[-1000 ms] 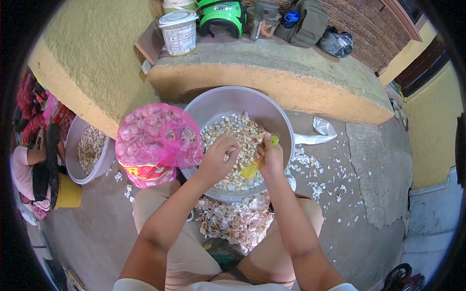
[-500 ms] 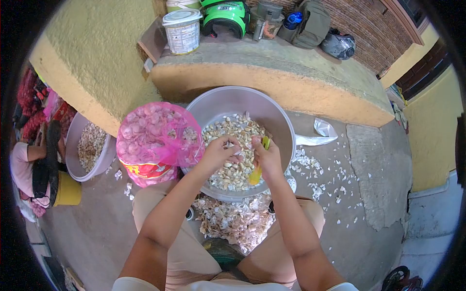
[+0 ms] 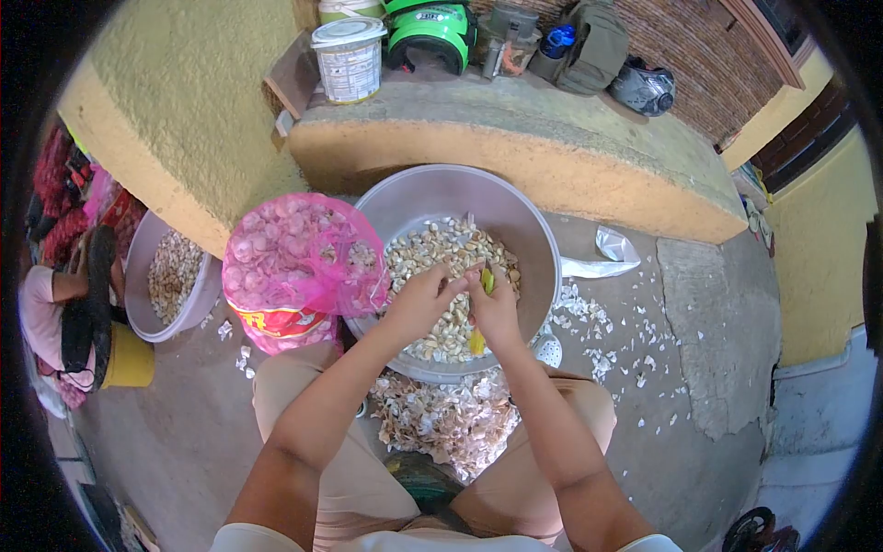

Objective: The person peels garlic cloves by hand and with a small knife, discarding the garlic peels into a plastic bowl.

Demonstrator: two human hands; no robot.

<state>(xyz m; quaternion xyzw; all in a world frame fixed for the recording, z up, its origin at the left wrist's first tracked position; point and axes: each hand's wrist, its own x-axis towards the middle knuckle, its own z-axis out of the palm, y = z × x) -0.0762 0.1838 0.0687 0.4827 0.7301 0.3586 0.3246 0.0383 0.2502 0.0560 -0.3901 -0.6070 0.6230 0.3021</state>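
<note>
Over a large grey basin (image 3: 543, 230), my two hands meet with their fingertips nearly touching. My right hand (image 3: 495, 308) is closed round a small yellow knife (image 3: 477, 343); its lower end sticks out below the fingers and its dark tip points up beside the thumb. My left hand (image 3: 423, 302) is pinched on what looks like a garlic clove, mostly hidden by the fingers. Below them, many loose garlic cloves (image 3: 446, 345) cover the basin's floor. Against the basin's left side stands a pink mesh bag (image 3: 285, 248) full of garlic bulbs.
Garlic skins (image 3: 451, 419) are heaped between my legs, with more scattered on the floor at right. A silvery wrapper (image 3: 616, 253) lies beside the basin. A concrete ledge (image 3: 515, 143) runs behind it. At left, another person (image 3: 55, 308) sits near a second basin (image 3: 193, 317).
My hands have come closer together, and the left has turned palm inward. The yellow knife has tipped more upright and shifted slightly left in my right hand.
</note>
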